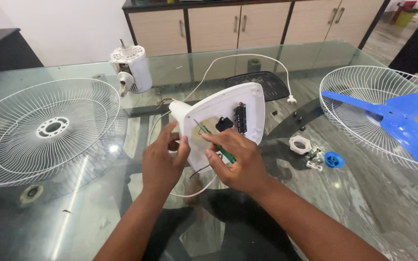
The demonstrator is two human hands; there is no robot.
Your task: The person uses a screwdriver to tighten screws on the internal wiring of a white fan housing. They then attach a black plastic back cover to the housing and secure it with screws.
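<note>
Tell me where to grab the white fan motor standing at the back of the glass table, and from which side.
Grip the white fan motor around its smooth cylindrical body, probably from the right. It stands upright, with a thin shaft sticking out of the top and a knob-like fitting on its lower left, so both make poor holds. The wire fan guard also crowds its left side, while the glass table to its right looks open.

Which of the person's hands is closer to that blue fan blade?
Right. The right hand is on the white fan base, nearer the blue fan blade; the left hand sits farther away.
</note>
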